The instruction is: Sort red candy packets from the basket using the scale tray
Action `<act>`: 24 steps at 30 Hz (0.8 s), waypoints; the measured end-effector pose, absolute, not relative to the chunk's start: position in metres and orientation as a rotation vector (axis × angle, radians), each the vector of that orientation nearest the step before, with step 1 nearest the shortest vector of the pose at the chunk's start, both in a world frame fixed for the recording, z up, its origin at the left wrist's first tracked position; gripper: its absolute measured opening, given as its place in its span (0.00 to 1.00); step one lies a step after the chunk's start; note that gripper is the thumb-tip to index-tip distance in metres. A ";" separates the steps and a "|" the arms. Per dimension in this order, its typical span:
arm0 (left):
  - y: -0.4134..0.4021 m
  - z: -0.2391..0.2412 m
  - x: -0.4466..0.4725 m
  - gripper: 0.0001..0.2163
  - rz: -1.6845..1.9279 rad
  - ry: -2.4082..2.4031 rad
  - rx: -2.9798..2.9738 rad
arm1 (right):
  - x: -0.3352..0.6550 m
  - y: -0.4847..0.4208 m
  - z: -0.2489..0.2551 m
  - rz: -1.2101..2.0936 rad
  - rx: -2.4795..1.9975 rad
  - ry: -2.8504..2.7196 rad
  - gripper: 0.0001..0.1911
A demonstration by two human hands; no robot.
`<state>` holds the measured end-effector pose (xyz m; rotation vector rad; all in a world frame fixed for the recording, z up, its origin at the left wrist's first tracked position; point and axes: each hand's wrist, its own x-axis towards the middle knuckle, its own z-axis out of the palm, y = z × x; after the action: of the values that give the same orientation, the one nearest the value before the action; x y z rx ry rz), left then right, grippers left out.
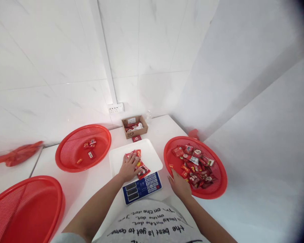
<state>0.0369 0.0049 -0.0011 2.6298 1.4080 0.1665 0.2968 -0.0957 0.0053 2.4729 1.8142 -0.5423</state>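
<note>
A digital scale [142, 187] with a white tray [152, 157] stands in front of me. Several red snack packets [143, 170] lie on the tray. My left hand [129, 167] rests flat on those packets, fingers spread. To the right is a red mesh basket [219, 187] holding many red packets [195, 163]. My right hand [180, 185] lies at that basket's near left rim, fingers curled; whether it holds anything is hidden.
A second red basket [66, 162] at the left holds a few packets [90, 145]. A third red basket [25, 209] sits at the lower left. A small cardboard box [134, 126] stands by the wall, below a socket [116, 108]. A red bag [17, 155] lies far left.
</note>
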 end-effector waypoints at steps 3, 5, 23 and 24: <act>0.005 0.002 0.048 0.29 0.190 1.507 2.588 | 0.297 -0.096 0.003 -0.543 2.478 1.802 0.25; 0.004 0.002 0.058 0.30 0.203 1.592 2.539 | 0.297 -0.095 0.002 -0.552 2.480 1.791 0.26; 0.017 0.006 0.034 0.28 0.157 1.330 2.615 | 0.297 -0.096 0.000 -0.533 2.454 1.814 0.26; 0.016 0.006 0.039 0.28 0.164 1.357 2.601 | 0.297 -0.096 0.000 -0.536 2.455 1.812 0.26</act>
<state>0.0390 0.0162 0.0062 2.6012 1.3566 0.1644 0.2975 -0.0957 0.0005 2.4547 1.8116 -0.5363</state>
